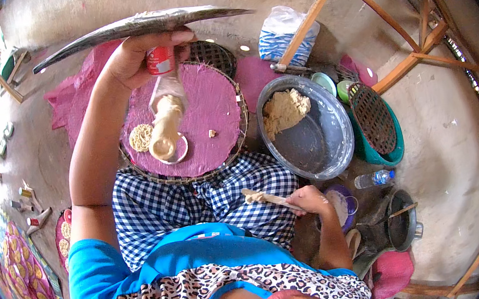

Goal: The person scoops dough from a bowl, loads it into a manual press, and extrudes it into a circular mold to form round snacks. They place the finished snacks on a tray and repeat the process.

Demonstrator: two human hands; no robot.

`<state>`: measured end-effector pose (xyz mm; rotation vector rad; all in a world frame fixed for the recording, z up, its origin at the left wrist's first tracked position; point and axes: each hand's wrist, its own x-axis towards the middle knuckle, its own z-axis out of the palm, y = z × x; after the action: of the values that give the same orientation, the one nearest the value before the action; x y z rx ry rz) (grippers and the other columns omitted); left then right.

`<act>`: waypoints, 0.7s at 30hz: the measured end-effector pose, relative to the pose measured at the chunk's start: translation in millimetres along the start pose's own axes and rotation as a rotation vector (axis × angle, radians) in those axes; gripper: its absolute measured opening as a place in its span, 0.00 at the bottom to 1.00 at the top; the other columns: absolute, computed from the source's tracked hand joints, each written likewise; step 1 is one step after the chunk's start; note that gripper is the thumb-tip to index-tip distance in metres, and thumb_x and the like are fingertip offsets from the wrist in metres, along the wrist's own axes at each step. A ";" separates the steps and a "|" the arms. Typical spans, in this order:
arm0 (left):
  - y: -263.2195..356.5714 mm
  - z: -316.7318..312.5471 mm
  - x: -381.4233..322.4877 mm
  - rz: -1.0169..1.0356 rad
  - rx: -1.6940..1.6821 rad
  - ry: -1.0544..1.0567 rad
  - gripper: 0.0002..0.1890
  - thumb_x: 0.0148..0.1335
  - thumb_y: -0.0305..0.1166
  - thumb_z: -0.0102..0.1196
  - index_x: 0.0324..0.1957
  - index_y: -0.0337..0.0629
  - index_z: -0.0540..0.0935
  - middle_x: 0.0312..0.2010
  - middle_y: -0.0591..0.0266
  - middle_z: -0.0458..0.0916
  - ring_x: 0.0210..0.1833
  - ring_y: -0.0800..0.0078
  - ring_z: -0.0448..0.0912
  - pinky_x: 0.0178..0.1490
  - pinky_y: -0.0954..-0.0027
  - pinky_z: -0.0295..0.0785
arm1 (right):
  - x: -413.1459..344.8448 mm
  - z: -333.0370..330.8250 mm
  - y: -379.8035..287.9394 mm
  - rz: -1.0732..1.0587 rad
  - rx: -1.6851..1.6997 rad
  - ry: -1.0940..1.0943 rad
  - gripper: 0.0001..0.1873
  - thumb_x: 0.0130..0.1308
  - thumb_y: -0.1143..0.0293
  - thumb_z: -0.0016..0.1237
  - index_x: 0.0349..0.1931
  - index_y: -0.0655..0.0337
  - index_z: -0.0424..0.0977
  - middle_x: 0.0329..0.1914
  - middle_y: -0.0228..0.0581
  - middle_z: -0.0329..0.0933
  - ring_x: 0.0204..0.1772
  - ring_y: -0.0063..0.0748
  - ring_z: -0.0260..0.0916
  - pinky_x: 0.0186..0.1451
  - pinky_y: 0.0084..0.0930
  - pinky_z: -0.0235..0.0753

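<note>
My left hand (132, 59) is raised over a round woven tray (243, 126) on my lap and grips a hand press near its long dark crosspiece (139, 26). A red can-like section (160, 61) shows below the fingers. Under it hangs a pale sleeve, then a dough-coated cylinder (165, 127). A white ring (185, 149) shows partly behind its lower end. Pink cloth (211, 99) lines the tray, with a coil of dough strands (141, 138) and a dough crumb (212, 133) on it. Over my right thigh, my right hand (310, 199) holds a flat wooden stick (272, 199) with dough on its tip.
Right of the tray stands a grey basin (328, 138) with a dough mass (286, 110). Beyond are a green tub (394, 153) under a woven lid (372, 117), a water bottle (373, 179) and a wooden frame (396, 72). Coils (23, 265) lie at left.
</note>
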<state>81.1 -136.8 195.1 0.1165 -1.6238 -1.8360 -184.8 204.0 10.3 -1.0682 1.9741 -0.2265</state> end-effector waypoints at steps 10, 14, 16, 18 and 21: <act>-65.9 93.1 -46.2 -0.035 -0.717 -0.198 0.25 0.44 0.37 0.59 0.44 0.31 0.74 0.38 0.51 0.76 0.40 0.59 0.73 0.45 0.60 0.68 | 53.6 10.7 -151.6 -0.934 1.141 -0.273 0.38 0.55 0.42 0.45 0.45 0.76 0.67 0.35 0.51 0.75 0.35 0.36 0.75 0.34 0.25 0.75; -76.8 52.1 -58.4 0.122 -0.462 0.233 0.19 0.49 0.28 0.56 0.45 0.32 0.74 0.45 0.50 0.76 0.44 0.68 0.74 0.42 0.70 0.70 | 65.3 2.5 -179.4 -0.609 1.202 -0.162 0.29 0.57 0.49 0.45 0.44 0.71 0.67 0.29 0.48 0.74 0.25 0.33 0.74 0.26 0.22 0.76; -71.6 3.6 -83.0 0.098 0.269 0.467 0.14 0.53 0.27 0.56 0.43 0.35 0.74 0.38 0.60 0.77 0.35 0.76 0.77 0.33 0.77 0.75 | 74.6 -15.4 -184.9 -0.755 1.138 0.149 0.22 0.58 0.60 0.47 0.45 0.70 0.68 0.25 0.40 0.75 0.24 0.27 0.72 0.26 0.19 0.74; -81.9 -22.4 -105.8 0.350 -0.137 0.501 0.12 0.55 0.21 0.53 0.43 0.36 0.73 0.35 0.60 0.76 0.33 0.72 0.77 0.43 0.67 0.78 | 87.1 -38.5 -188.6 -0.726 0.917 0.475 0.21 0.58 0.66 0.48 0.49 0.71 0.68 0.25 0.38 0.76 0.24 0.23 0.72 0.28 0.17 0.73; -92.9 -56.0 -138.7 0.139 0.299 0.603 0.17 0.49 0.22 0.60 0.43 0.36 0.74 0.37 0.60 0.77 0.38 0.73 0.76 0.45 0.69 0.75 | 115.9 -45.8 -201.0 -0.587 0.387 0.904 0.22 0.54 0.69 0.53 0.50 0.66 0.71 0.31 0.42 0.79 0.29 0.20 0.74 0.33 0.15 0.72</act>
<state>175.8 -110.9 48.9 0.6113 -1.4078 -1.2722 -129.9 -17.8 71.5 -1.3853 2.1372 -1.5685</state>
